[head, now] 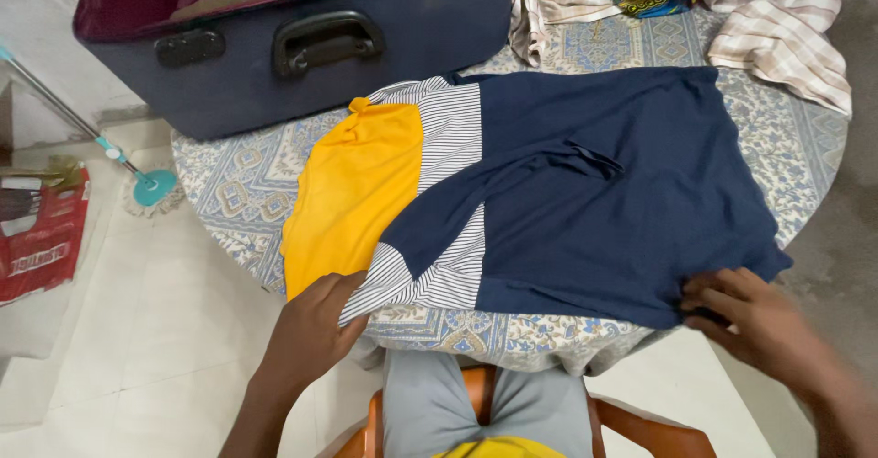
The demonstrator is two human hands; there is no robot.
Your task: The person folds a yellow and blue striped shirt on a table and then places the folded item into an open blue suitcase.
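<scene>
A T-shirt lies spread flat on the round table: a navy body (604,184), a white-and-navy striped band (448,138) and a yellow top part (352,193) at the left. My left hand (315,325) rests on the near left edge of the shirt, fingers on the striped sleeve and yellow cloth. Over at the near right corner, my right hand (750,321) pinches the navy hem. A fold of sleeve lies across the shirt's middle.
The table wears a blue-and-cream patterned cloth (786,138). A dark blue suitcase (302,47) with a maroon lining stands open at the back left. Checked and colourful clothes (777,28) are heaped at the back right. A mop (146,184) lies on the tiled floor left.
</scene>
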